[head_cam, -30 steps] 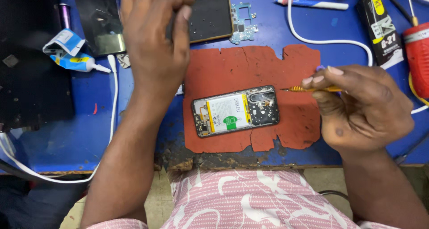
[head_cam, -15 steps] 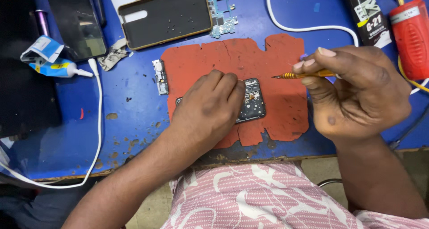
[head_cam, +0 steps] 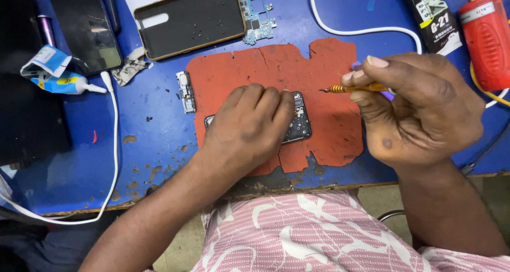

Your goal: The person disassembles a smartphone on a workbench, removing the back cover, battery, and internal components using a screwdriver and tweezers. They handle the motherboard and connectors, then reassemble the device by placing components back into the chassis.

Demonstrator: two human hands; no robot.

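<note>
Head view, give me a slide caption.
Left hand covers opened phone on red mat; right hand holds screwdriver.

Counter (head_cam: 159, 144): top painted blue, scuffed, with brown spots and chips where the paint is worn. Front edge (head_cam: 297, 190) worn through to dark, rough material along most of its length. Left portion of the counter lies in deep shadow. Light is even and diffuse from above, with soft shadows. Below the front edge, a strip of pale grey-beige floor (head_cam: 382, 200) shows.
</note>
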